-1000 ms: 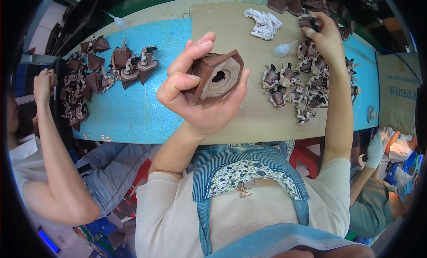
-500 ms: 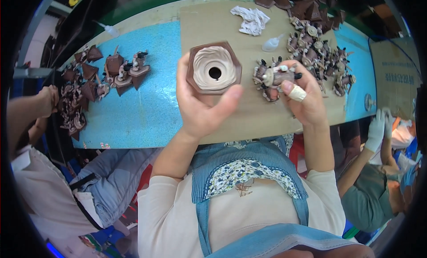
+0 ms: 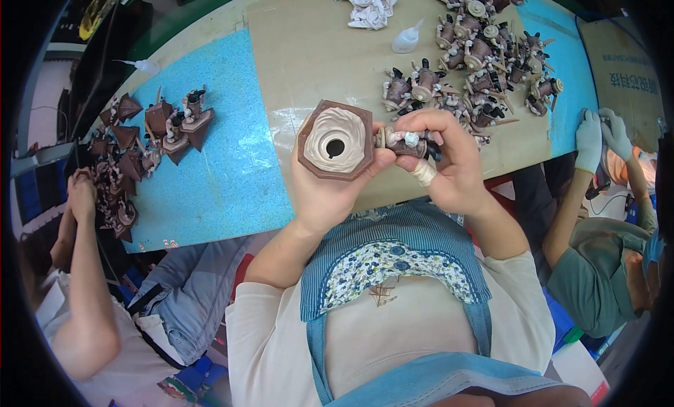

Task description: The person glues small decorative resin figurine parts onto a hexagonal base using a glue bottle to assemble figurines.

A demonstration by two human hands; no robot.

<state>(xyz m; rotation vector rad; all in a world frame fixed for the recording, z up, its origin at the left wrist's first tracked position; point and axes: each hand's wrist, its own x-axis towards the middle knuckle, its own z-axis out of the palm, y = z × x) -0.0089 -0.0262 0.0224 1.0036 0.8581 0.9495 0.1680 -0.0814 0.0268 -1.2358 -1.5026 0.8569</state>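
Ideally, the left hand [image 3: 324,200] gripping the brown hexagonal piece [image 3: 349,130] holds steady while the right hand [image 3: 455,170] pinches the figurine [image 3: 406,144] gently beside the piece's rim, with the clustered figurines [image 3: 479,52] beyond on the bench [image 3: 309,63].

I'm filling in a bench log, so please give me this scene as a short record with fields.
Left hand: holds hexagonal piece, hole facing the camera
Right hand: holds figurine beside the piece; contact unclear
Right finger: wrapped in pale tape
Board: white cloth, bottle, pile of figurines
Blue mat, left: cluster of brown pieces and figurines
Co-worker, right: white gloves
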